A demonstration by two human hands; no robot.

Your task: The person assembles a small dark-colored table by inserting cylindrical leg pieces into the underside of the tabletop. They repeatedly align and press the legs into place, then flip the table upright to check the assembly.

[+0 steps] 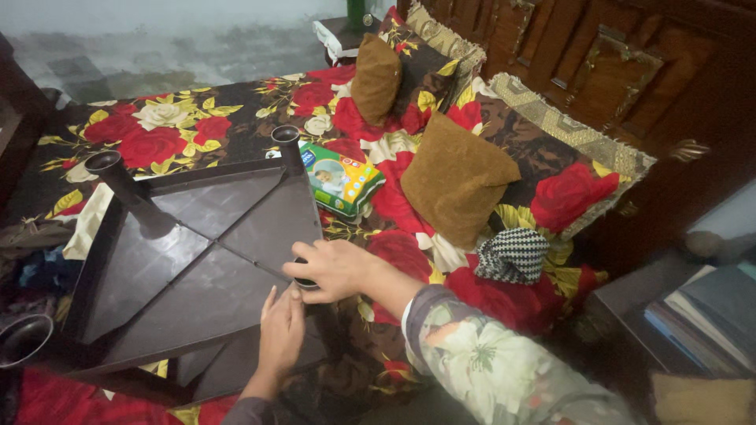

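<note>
I am looking down on a bed (236, 118) covered by a dark sheet printed with red roses and yellow leaves. On it, left of centre, lies a dark brown plastic shelf (189, 252), square, ribbed in an X, with round sockets at its corners: one at the far corner (285, 135), one at the far left (105, 163), one at the near left edge (20, 338). My right hand (335, 269) is curled over the right corner socket (303, 282), fingers closed around its rim, gripping it; most of that socket is hidden under the hand. My left hand (281, 330) lies flat and open against the shelf edge just near of that corner, fingers straight, holding nothing. The right sleeve (488, 362) is pale with a floral print. Just beyond the shelf's far right edge rests a green and yellow packet (340, 179). Right of it sits a brown cushion (457, 177), and a second brown cushion (376, 79) stands further off against floral pillows (551, 157) along the carved wooden headboard (614, 71). A black-and-white checked cloth (513, 256) lies near the first cushion. At the left edge, bunched clothing (31, 252) sits beside the shelf. The far wall (157, 39) is pale and stained. At the near right stands a dark side table (630, 303) carrying stacked books (709, 315). Lighting is dim.
</note>
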